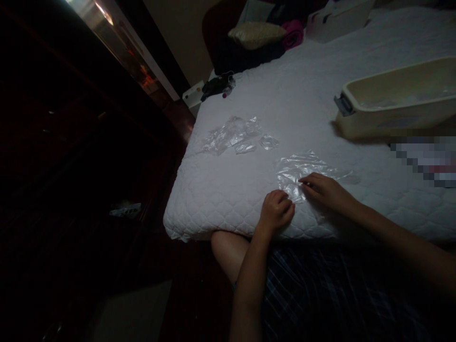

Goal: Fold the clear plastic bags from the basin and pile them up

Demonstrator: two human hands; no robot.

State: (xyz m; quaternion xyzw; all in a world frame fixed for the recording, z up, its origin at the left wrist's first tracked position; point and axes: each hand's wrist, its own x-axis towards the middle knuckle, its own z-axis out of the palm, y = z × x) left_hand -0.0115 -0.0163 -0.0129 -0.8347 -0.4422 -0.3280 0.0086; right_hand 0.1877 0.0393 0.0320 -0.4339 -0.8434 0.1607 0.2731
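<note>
A clear, shiny plastic bag point(302, 166) lies spread and wrinkled on the white quilted mattress cover point(221, 190), close to the bed's front edge. My right hand point(322, 190) reaches over it from the right, thumb and forefinger pinched on the plastic. At the near left corner of the bag is my left hand point(277, 211), its fingers curled closed over the edge of the film. The fingertips of that hand are partly hidden. Farther left on the bed, more crumpled clear plastic bags point(233, 135) lie in a loose heap, with a small folded piece point(269, 141) beside them.
A cream plastic bin point(399, 114) with a grey latch stands at the right. Next to it lies a blurred-out item point(431, 159). A white box point(338, 21), a beige cushion point(256, 34) and a pink roll of cloth point(292, 34) are at the back. Dark furniture fills the left.
</note>
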